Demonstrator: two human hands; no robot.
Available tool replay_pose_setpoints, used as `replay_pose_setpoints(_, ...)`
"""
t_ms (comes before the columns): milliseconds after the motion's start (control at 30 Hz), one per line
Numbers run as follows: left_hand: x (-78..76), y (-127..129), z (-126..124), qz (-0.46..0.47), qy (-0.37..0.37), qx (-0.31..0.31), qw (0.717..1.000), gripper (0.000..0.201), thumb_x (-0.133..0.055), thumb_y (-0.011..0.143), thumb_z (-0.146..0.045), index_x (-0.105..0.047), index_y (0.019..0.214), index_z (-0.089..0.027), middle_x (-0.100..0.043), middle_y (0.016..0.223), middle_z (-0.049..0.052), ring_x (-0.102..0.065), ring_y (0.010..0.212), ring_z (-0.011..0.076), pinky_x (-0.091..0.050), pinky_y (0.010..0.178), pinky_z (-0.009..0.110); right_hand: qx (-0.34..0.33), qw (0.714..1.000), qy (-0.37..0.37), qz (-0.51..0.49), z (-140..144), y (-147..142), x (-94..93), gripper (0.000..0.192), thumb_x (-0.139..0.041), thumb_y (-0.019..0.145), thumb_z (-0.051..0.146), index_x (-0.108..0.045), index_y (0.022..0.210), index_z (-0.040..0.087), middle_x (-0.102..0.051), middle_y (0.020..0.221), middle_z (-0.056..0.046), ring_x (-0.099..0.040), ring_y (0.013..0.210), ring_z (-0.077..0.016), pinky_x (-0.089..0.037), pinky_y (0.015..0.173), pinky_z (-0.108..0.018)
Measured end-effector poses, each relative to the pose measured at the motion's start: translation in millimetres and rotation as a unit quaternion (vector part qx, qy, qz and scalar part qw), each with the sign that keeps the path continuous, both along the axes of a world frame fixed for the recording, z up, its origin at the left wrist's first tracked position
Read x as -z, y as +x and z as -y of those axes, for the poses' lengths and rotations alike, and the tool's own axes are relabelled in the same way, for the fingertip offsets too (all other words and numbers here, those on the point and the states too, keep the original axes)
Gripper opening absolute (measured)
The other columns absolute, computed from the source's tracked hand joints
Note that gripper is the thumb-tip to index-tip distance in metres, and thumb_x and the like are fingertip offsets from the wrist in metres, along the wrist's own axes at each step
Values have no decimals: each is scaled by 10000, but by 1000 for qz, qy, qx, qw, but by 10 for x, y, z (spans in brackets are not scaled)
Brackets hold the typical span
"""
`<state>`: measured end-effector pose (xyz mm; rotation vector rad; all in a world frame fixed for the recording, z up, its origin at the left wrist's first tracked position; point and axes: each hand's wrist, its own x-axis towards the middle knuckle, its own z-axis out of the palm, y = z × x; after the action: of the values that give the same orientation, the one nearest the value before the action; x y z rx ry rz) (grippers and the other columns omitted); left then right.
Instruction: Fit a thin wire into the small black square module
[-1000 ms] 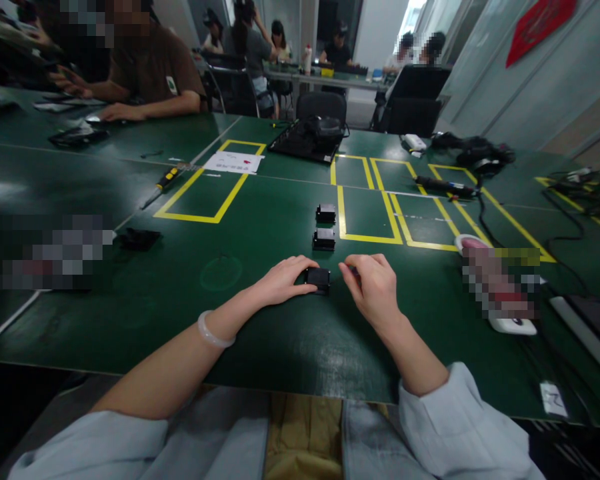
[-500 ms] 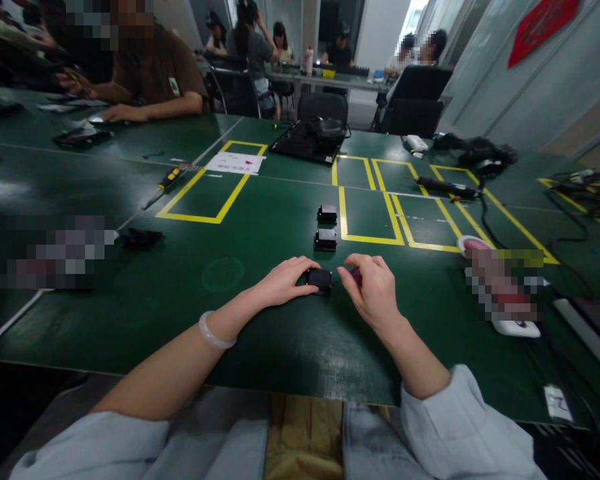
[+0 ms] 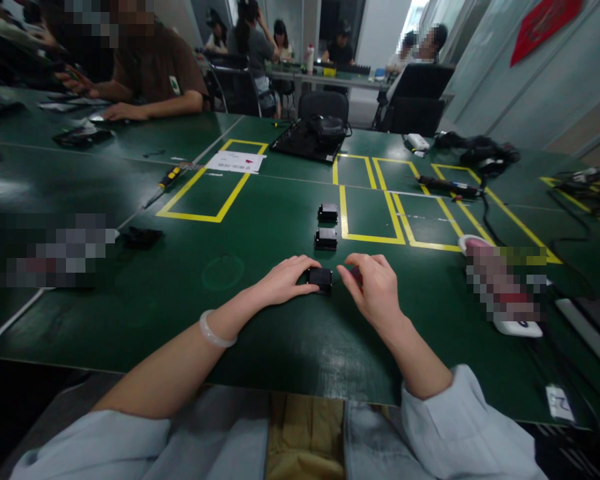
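The room was dim, the green table (image 3: 260, 220) dark and muted. The brightest light came from a window (image 3: 414, 13) at one o'clock, blown out white. Soft glare lay on the tabletop at nine o'clock and near the front edge at six. Wide-angle distortion bent the edges; corners fell dark. Pixelated patches masked faces and some objects.

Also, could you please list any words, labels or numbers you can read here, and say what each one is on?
None can be read for certain.
White sheet in the yellow-taped box: red and dark print, too small.
White tag at the table's near edge: dark marks, blurred.
Red hanging on the wall: no legible characters.
Chest badge on a co-worker's brown shirt: unreadable.
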<state>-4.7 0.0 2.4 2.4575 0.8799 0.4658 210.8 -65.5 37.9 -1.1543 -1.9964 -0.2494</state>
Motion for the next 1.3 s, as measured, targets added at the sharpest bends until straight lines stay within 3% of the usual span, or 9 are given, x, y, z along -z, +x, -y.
replay_pose_setpoints(233,1,-2,4,4,-2,-1,1000,369,-603,894,-434,-547,1184,-214,-609,1116,68,-565,1023,241,-448,875,351,13,999,30,-8,-6,-32,-5,196,-479,892,141,-502,1085,168,-660,831,-35,-565,667,-150,-416,683,-301)
replay_pose_setpoints(567,-17,9,7,3,-7,-3,1000,362,-606,891,-428,-550,1179,-216,-611,1135,71,-563,1047,247,-441,899,367,12,999,32,3,-9,-24,-5,46,-548,905,215,-526,941,200,-642,753,-7,-553,637,-138,-413,666,-291)
replay_pose_setpoints(767,-5,1,3,4,-5,0,1000,358,-605,893,-430,-551,1173,-214,-609,1129,67,-561,1045,244,-443,891,358,24,1000,20,-4,8,-49,-45,178,-465,891,149,-531,1053,186,-671,851,-36,-592,725,-163,-423,697,-312)
replay_pose_setpoints(1067,-18,1,3,3,-10,-3,1000,377,-598,893,-443,-555,1191,-217,-612,1125,74,-566,1034,246,-445,886,364,25,999,17,11,-17,-24,-21,29,-522,917,217,-534,939,202,-642,749,-7,-559,641,-139,-405,679,-296)
replay_pose_setpoints(1300,-8,0,5,6,-8,-5,1000,373,-607,885,-443,-556,1173,-211,-613,1116,69,-569,1023,242,-454,873,358,30,999,13,0,-11,-24,-19,130,-475,895,150,-534,1004,191,-661,805,-23,-575,690,-153,-416,717,-312)
